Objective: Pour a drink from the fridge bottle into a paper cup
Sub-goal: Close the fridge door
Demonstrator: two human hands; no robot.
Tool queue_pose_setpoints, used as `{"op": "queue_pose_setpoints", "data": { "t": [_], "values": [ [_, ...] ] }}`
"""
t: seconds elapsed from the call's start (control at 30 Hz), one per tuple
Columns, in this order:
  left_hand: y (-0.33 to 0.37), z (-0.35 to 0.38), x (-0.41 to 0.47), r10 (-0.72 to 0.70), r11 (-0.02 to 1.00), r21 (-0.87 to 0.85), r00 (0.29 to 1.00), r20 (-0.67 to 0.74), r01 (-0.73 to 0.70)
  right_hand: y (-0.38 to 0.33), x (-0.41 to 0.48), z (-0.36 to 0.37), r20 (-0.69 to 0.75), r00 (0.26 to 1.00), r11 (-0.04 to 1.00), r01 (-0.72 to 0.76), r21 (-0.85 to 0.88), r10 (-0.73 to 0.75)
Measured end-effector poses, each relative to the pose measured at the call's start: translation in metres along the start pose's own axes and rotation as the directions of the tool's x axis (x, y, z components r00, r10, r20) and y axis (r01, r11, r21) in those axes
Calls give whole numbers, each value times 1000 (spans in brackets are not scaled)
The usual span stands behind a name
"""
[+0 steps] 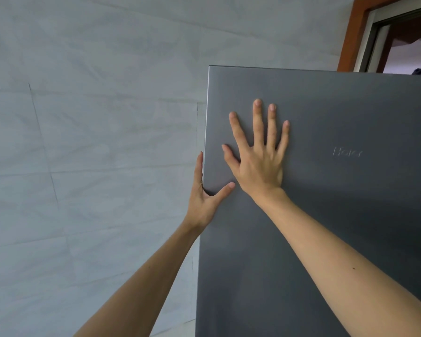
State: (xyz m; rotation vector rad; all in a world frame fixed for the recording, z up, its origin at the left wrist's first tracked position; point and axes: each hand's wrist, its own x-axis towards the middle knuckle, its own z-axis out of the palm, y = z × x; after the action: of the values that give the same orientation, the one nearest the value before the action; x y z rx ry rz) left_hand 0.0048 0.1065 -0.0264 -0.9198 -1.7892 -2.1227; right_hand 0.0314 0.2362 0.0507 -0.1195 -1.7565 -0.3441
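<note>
Both hands on the grey fridge door (pixel 326 215) — its contents are hidden behind it.
The right hand (pixel 259 164) lies flat on the door's front near its left edge, fingers straight and spread wide. The left hand (pixel 204 205) clasps that left edge just below — thumb on the front face, fingers round the side, mostly hidden. Raised brand lettering (pixel 347 152) sits right of the right hand. Pale tiled wall (pixel 83 142) left of the door; brown door frame (pixel 353 32) above its top right.

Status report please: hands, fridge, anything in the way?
Left hand grips fridge door edge. Right hand flat on door front. Bottle, cup not in view.
</note>
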Motion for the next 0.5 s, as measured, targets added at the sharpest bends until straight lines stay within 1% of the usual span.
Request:
{"op": "queue_pose_setpoints", "data": {
  "t": [0.13, 0.27, 0.37, 0.43, 0.5],
  "values": [
    [4, 1, -1, -21, 1000, 10, 1000, -7, 21, -1, 2, -2, 14, 1000, 1000, -3, 2, 3],
    [12, 2, -3, -78, 996, 32, 997, -26, 79, -1, 2, -8, 51, 999, 1000, -9, 16, 8],
    [17, -2, -13, -117, 988, 107, 993, 15, 114, 0, 2, -20, 148, 989, 999, 8, 40, -14],
    [21, -7, -25, -125, 975, 190, 991, 52, 113, 5, -2, -29, 233, 971, 998, 39, 52, -50],
    [27, -13, -40, -164, 954, 262, 985, 61, 142, 13, -12, -41, 311, 945, 993, 81, 84, -103]
  ]
}}
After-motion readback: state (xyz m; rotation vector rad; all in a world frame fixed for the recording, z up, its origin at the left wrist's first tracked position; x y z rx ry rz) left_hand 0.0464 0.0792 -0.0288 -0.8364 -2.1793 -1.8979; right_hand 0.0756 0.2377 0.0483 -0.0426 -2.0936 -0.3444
